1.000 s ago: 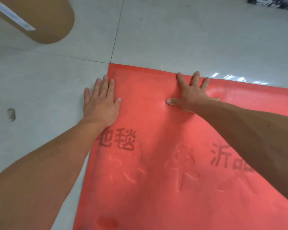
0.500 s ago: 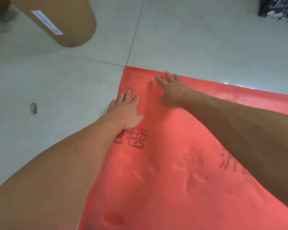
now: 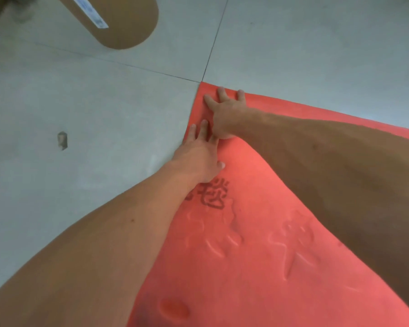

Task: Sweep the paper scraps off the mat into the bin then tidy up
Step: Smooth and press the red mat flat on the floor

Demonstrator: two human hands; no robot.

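Note:
A red mat (image 3: 257, 244) with dark printed characters and embossed marks lies flat on the grey tile floor. My right hand (image 3: 227, 114) presses flat on the mat's far left corner, fingers spread. My left hand (image 3: 201, 154) lies flat on the mat's left edge just behind it, its fingertips touching the right hand's heel. No paper scraps show on the visible part of the mat.
A brown cardboard cylinder (image 3: 118, 17) with a white label lies on the floor at the top left. A small dark mark (image 3: 62, 140) sits on the tile to the left. Tile joints (image 3: 213, 46) meet at the mat's corner.
Both hands have slid left across the mat toward its far left corner. The right hand now sits at the corner, the left close behind it. The view shifted right.

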